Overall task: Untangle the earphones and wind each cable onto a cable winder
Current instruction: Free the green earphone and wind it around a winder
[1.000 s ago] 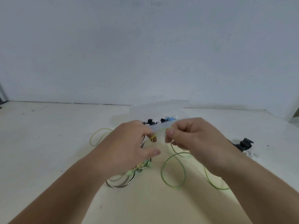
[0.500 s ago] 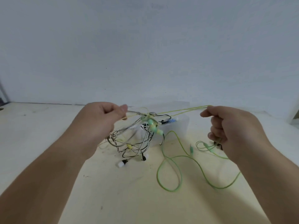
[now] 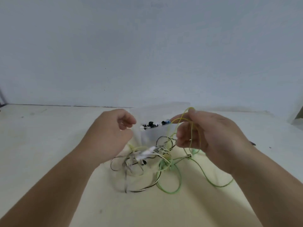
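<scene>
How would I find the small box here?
On the pale table, look between the left hand and the right hand holding a green cable. Behind the cable tangle stands a clear box; it alone holds small black, white and blue pieces.

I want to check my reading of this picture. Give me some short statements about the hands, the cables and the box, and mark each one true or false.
1. The right hand holds a loop of the yellow-green cable. True.
2. The clear box is empty. False: small black, white and blue pieces lie in it.
3. A black-and-white cable is mixed up with the green one. True.
4. The box stands nearer to the person than the tangle. False: it stands behind the tangle, toward the wall.
</scene>
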